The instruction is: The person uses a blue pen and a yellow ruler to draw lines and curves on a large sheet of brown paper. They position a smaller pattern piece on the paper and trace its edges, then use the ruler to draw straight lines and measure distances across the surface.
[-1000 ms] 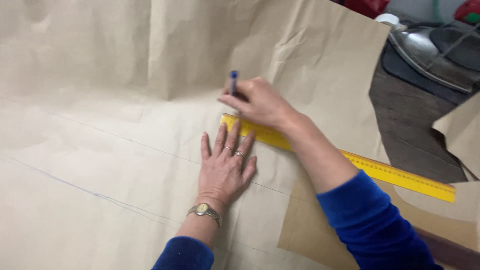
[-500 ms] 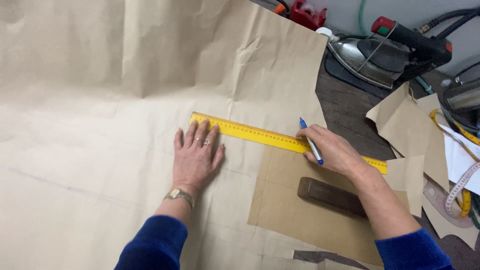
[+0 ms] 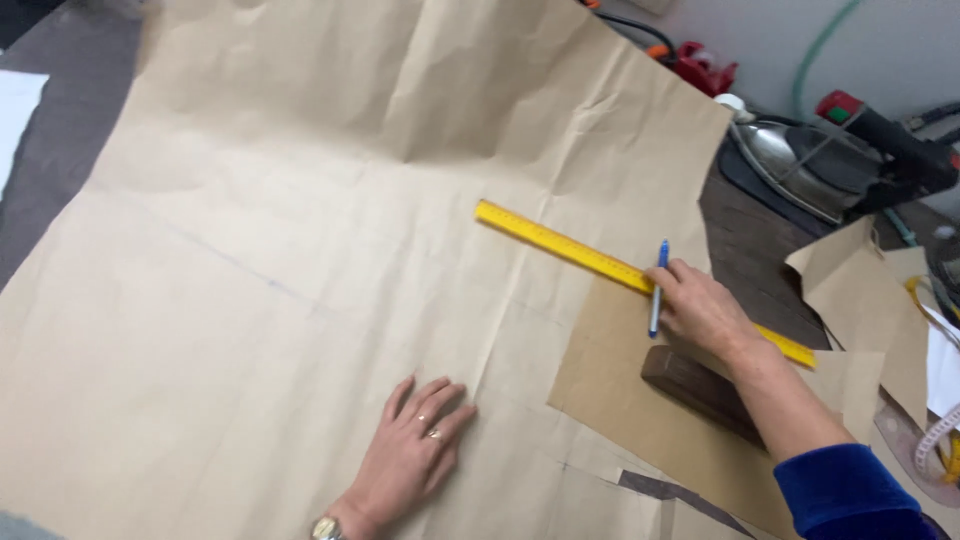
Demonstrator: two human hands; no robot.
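Left hand [image 3: 412,450] lies flat, fingers spread — right hand [image 3: 700,310] curled in a closed grip, arm outstretched.

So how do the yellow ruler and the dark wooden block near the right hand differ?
The yellow ruler is long, thin and bright; the dark wooden block is short, thick and brown. The ruler lies mostly on the large paper sheet, the block on a smaller, darker paper piece. The right hand, holding a blue pen, rests on the ruler; whether the forearm touches the block is unclear. Both lie flat, angled alike.
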